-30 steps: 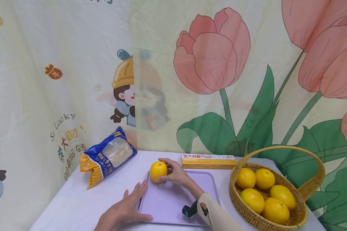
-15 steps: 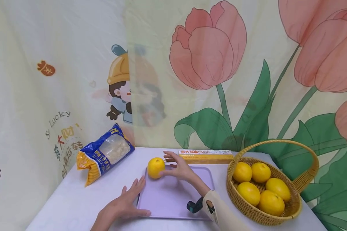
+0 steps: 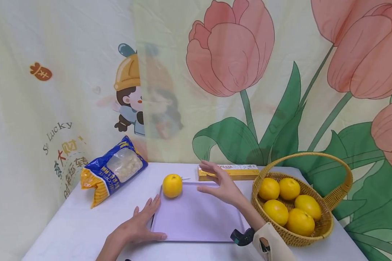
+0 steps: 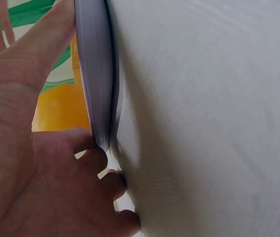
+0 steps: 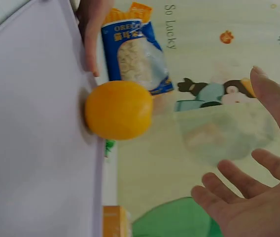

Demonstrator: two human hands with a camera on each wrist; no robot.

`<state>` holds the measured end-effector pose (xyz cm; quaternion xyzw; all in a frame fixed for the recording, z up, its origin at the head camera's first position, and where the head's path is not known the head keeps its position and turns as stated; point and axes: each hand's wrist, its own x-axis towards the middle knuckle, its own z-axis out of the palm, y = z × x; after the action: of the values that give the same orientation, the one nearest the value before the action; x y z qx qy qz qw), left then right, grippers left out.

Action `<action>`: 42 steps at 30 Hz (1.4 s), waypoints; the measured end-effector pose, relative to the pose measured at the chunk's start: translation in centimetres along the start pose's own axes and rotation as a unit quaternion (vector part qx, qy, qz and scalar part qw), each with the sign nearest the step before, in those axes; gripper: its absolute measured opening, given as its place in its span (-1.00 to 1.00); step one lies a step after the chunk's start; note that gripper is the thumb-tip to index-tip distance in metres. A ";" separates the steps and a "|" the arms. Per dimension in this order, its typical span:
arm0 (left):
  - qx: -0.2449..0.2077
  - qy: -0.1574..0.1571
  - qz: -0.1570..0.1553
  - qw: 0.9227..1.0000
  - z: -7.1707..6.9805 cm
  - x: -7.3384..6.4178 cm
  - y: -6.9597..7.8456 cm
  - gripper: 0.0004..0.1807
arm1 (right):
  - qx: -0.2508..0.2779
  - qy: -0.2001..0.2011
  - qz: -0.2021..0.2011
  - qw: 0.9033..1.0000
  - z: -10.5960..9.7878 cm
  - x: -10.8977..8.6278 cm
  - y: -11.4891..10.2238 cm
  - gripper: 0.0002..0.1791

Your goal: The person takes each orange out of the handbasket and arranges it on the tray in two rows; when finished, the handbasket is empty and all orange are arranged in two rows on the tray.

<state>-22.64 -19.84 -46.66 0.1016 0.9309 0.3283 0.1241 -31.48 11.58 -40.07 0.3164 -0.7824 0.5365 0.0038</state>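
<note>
One yellow citrus fruit (image 3: 172,186) sits in the far left corner of a flat lilac tray (image 3: 199,217). My left hand (image 3: 135,225) lies spread along the tray's left side, thumb at the near corner and fingertips by the left rim. In the left wrist view, that hand (image 4: 56,163) shows against the tray's edge (image 4: 96,74). Raised over the tray's right half, my right hand (image 3: 223,185) has its fingers extended and holds nothing. The right wrist view shows a gap between the right hand (image 5: 258,197) and the fruit (image 5: 119,109).
A wicker basket (image 3: 259,206) with several yellow citrus fruits stands to the right of the tray. Behind the tray lies a pasta box (image 3: 238,174). A blue and yellow pasta bag (image 3: 114,170) leans at the back left, near the printed curtain (image 3: 170,152).
My right hand has let go of the citrus fruit and moved right and up from it. The fruit stays in the tray's corner. The head view has shifted slightly; the left hand keeps its place.
</note>
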 end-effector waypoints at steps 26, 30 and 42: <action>-0.005 -0.018 0.001 1.000 -0.4 0.1 0.0 0.45 | -0.060 0.049 0.017 0.997 -19.4 -12.0 0.1 -0.63; -0.009 -0.019 0.004 1.000 -0.3 0.2 -0.1 0.46 | -0.122 0.121 0.078 0.982 -21.1 -12.4 1.4 -0.57; -0.007 -0.012 0.005 1.000 -0.3 0.1 0.0 0.44 | -0.208 0.097 0.212 0.950 -23.4 -11.7 5.1 -0.23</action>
<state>-22.79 -20.00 -46.45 0.1095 0.9265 0.3339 0.1345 -32.50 38.12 -38.42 0.0819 -0.9215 0.3783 0.0321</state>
